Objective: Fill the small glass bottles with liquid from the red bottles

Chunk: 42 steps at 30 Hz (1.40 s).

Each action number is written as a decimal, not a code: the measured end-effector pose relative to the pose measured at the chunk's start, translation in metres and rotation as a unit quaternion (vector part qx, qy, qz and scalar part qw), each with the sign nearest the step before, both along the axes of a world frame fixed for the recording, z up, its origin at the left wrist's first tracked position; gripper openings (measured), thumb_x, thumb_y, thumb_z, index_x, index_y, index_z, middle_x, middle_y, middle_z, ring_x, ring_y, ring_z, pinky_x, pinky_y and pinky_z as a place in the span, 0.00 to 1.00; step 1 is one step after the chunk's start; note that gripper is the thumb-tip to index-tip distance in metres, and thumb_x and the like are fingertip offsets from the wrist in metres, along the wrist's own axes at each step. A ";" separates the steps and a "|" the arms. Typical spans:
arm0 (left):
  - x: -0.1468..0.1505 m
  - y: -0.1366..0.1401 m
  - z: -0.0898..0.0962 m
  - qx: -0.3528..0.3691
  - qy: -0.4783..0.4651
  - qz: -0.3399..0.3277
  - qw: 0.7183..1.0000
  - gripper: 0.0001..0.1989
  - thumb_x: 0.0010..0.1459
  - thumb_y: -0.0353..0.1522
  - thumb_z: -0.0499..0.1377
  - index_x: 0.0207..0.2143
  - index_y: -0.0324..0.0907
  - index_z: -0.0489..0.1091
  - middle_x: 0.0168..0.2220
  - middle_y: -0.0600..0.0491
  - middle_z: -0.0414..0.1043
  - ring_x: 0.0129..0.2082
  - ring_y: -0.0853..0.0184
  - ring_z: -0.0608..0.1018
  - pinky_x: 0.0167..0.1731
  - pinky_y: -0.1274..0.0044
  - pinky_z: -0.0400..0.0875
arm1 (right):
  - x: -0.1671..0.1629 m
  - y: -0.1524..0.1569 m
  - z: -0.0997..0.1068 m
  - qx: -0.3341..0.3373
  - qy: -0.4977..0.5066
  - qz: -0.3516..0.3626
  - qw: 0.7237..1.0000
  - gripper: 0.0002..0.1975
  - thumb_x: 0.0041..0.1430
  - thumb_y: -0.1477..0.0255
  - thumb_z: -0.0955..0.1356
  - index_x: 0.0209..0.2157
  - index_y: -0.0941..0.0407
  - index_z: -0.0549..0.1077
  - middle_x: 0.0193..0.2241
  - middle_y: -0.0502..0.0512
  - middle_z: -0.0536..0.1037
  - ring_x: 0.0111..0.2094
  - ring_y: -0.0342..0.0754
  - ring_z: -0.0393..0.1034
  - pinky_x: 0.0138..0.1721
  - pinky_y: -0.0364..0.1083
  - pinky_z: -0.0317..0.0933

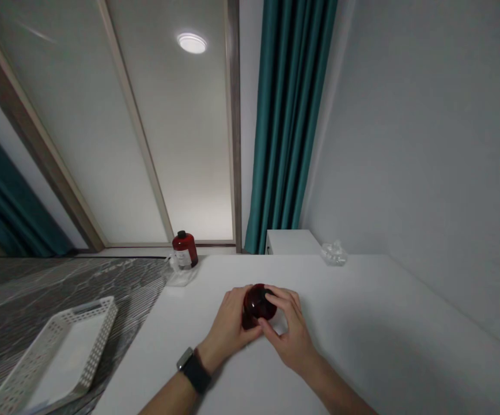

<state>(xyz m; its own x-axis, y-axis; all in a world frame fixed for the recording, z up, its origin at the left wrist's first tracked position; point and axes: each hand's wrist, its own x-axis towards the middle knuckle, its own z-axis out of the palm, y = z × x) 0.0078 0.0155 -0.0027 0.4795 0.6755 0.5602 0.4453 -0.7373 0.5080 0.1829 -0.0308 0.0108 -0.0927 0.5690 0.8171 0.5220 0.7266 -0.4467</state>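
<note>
A small dark red bottle (258, 304) sits low on the white table (362, 323), held between both my hands. My left hand (228, 328), with a dark watch on its wrist, wraps the bottle's left side. My right hand (291, 331) covers its right side and front, fingers curled over the top. The lower part of the bottle is hidden by my fingers.
A taller dark red bottle with a black cap (185, 249) stands at the table's back left, beside a clear container (181, 275). A crumpled clear plastic piece (334, 253) lies at the back right. A white perforated basket (60, 351) rests on the grey patterned floor at left.
</note>
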 end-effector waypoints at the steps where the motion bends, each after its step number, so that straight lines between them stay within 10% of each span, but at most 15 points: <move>1: 0.000 -0.001 0.001 -0.003 0.000 0.000 1.000 0.33 0.54 0.36 0.66 0.60 0.44 0.58 0.54 0.44 0.71 0.50 0.53 0.74 0.49 0.63 0.69 | 0.001 0.000 0.000 0.000 0.005 0.001 1.000 0.23 0.59 0.78 0.68 0.55 0.50 0.65 0.51 0.59 0.73 0.52 0.55 0.67 0.50 0.55 0.67; 12: -0.001 0.001 0.001 -0.037 -0.041 0.050 0.997 0.34 0.51 0.38 0.68 0.58 0.42 0.61 0.51 0.45 0.73 0.47 0.54 0.76 0.46 0.64 0.71 | -0.001 0.026 0.037 -0.074 -0.004 0.093 0.993 0.11 0.59 0.80 0.64 0.41 0.52 0.68 0.42 0.56 0.76 0.46 0.51 0.70 0.48 0.52 0.67; 22: 0.002 -0.005 -0.001 -0.046 -0.060 0.052 0.996 0.29 0.56 0.36 0.63 0.58 0.41 0.61 0.52 0.43 0.71 0.49 0.53 0.75 0.49 0.61 0.71 | -0.028 0.012 -0.002 -0.029 0.089 -0.043 0.995 0.17 0.60 0.77 0.66 0.51 0.52 0.71 0.47 0.60 0.73 0.50 0.54 0.70 0.51 0.56 0.68; 42: 0.006 -0.011 0.002 -0.011 -0.063 0.106 0.992 0.29 0.53 0.37 0.67 0.55 0.41 0.64 0.47 0.44 0.74 0.44 0.54 0.76 0.43 0.61 0.72 | -0.019 0.012 -0.018 -0.127 0.177 0.024 0.976 0.18 0.63 0.72 0.67 0.55 0.52 0.68 0.51 0.61 0.71 0.54 0.54 0.69 0.58 0.58 0.66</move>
